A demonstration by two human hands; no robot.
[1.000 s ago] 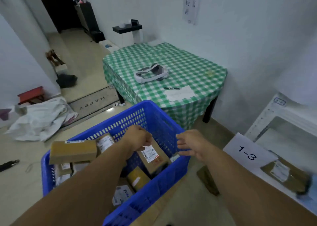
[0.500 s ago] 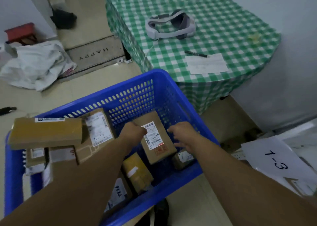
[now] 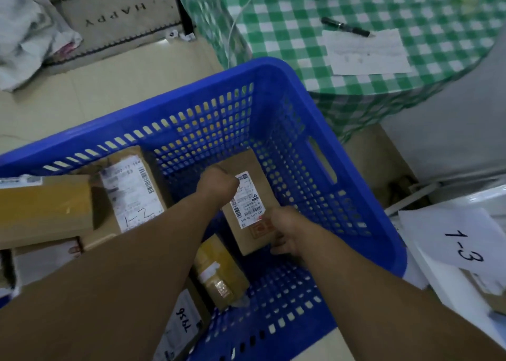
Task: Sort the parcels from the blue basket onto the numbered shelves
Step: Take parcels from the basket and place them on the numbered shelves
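Observation:
A blue basket [image 3: 276, 87] stands on the floor with several cardboard parcels in it. Both my hands hold one brown parcel [image 3: 253, 193] with a white label inside the basket's right half. My left hand [image 3: 217, 182] grips its far left corner. My right hand [image 3: 287, 232] grips its near right corner. A parcel marked 1-2 [image 3: 131, 191] lies to the left. A small taped yellowish parcel [image 3: 219, 273] lies below the held one. A white shelf with a sheet marked 1-3 [image 3: 462, 240] is at the right edge.
A table with a green checked cloth [image 3: 328, 18] stands behind the basket, with a pen [image 3: 345, 27] and a paper sheet [image 3: 367, 51] on it. A doormat reading HAPPY [image 3: 117, 15] and a crumpled white bag [image 3: 24, 32] lie at the upper left.
The camera has tilted down and moved closer to the basket. My right hand has come onto the near corner of the labelled parcel, and my left hand has stayed at its far corner.

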